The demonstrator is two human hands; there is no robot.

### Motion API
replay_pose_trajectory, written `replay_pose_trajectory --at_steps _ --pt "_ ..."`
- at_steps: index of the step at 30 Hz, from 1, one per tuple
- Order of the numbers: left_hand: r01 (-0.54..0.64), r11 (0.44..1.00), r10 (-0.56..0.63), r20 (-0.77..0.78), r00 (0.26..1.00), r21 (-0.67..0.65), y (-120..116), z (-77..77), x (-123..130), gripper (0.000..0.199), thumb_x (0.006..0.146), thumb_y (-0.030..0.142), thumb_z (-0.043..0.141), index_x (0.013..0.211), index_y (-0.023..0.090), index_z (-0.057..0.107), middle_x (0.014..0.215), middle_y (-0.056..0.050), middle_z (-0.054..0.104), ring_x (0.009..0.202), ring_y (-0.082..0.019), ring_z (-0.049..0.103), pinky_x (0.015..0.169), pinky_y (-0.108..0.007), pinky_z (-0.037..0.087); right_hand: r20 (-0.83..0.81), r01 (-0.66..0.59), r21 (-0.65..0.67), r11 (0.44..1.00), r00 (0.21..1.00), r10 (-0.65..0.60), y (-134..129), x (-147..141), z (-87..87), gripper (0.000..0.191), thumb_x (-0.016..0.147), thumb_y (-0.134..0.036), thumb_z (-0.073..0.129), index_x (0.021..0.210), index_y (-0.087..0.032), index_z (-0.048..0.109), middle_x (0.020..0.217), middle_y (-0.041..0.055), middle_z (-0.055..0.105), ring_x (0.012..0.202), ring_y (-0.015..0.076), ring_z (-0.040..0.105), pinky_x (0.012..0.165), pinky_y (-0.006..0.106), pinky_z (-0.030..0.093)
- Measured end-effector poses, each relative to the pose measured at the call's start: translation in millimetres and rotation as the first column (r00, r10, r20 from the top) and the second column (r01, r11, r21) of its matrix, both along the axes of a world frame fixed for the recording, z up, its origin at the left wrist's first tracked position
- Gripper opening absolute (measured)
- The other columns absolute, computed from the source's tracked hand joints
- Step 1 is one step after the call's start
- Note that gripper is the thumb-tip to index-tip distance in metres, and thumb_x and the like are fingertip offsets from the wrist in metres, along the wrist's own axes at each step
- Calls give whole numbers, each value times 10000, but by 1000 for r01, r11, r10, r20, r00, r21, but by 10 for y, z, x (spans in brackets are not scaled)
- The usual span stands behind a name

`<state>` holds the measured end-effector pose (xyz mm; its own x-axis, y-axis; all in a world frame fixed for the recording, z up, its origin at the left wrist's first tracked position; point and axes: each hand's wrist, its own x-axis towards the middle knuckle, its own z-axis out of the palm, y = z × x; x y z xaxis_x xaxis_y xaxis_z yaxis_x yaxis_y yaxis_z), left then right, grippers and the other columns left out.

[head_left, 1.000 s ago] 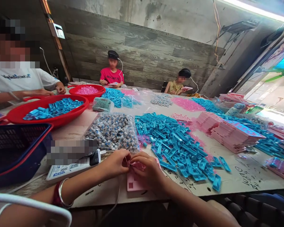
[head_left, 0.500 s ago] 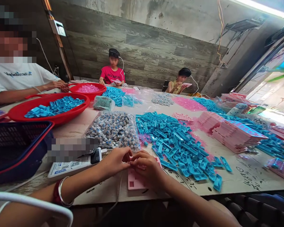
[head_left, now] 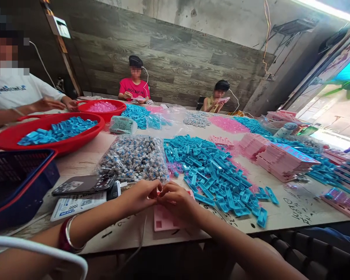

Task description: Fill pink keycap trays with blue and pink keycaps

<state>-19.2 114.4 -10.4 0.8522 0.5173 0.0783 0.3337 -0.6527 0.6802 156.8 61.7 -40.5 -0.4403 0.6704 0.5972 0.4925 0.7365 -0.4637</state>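
Both my hands meet over a pink plate (head_left: 163, 222) with square holes, at the table's front edge. My left hand (head_left: 144, 196) is pinched at the plate's upper left, its fingertips against those of the other hand. Over the plate's right part lies my right hand (head_left: 177, 200), fingers bent together and covering much of it. Whatever sits between the fingertips is too small and hidden to name. Just behind my hands are a clear bag of small white-and-blue parts (head_left: 134, 157) and a heap of blue plastic pieces (head_left: 216, 171).
A phone (head_left: 81, 184) lies on a white box left of my forearm. Farther left stand a dark basket (head_left: 54, 171) and a red basin (head_left: 97, 134) of blue pieces. Pink plates (head_left: 286, 159) are stacked at right. Three people sit around the table.
The camera view has shifted slightly, so the scene sits a little farther left. My hands stay together over the pink plate, fingertips still touching. The person in red has raised a hand.
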Motion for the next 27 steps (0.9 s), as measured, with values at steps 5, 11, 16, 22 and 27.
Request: replay_pose_trajectory --at_steps 5,11,16,22,27 --pt "42 994 -37 -55 998 98 8 53 28 101 785 173 508 882 184 482 725 12 598 666 -142 574 589 -210 359 -28 3 -26 1000 1000 -4 12 25 -63 241 870 -274 553 681 -190 678 683 51 629 730 160 565 657 282 478" --pt "108 984 -85 -153 984 144 15 79 60 89 817 206 493 892 189 447 804 -16 619 720 -174 590 598 -227 362 -55 -5 -42 999 998 3 9 29 -40 222 861 -251 558 688 -197 686 703 51 647 719 155 585 662 281 484" --pt "79 986 -60 -128 990 146 28 66 63 87 799 181 507 865 195 451 743 12 600 667 -155 578 570 -213 350 3 -11 -46 999 1000 11 14 14 51 218 860 -235 555 692 -199 690 689 40 647 688 152 582 661 283 473" --pt "7 996 2 -102 995 89 36 72 66 91 729 160 579 772 179 500 678 35 592 621 -119 560 556 -187 346 41 -49 -42 998 998 51 24 -18 80 189 824 -157 589 670 -175 696 693 50 665 676 157 590 647 277 466" --pt "4 999 -1 -77 997 37 79 100 -22 165 756 235 591 907 181 554 717 22 633 654 -122 587 612 -196 404 50 -16 -53 998 999 19 105 127 124 190 827 -125 563 820 -226 723 803 44 700 794 171 619 728 302 499"
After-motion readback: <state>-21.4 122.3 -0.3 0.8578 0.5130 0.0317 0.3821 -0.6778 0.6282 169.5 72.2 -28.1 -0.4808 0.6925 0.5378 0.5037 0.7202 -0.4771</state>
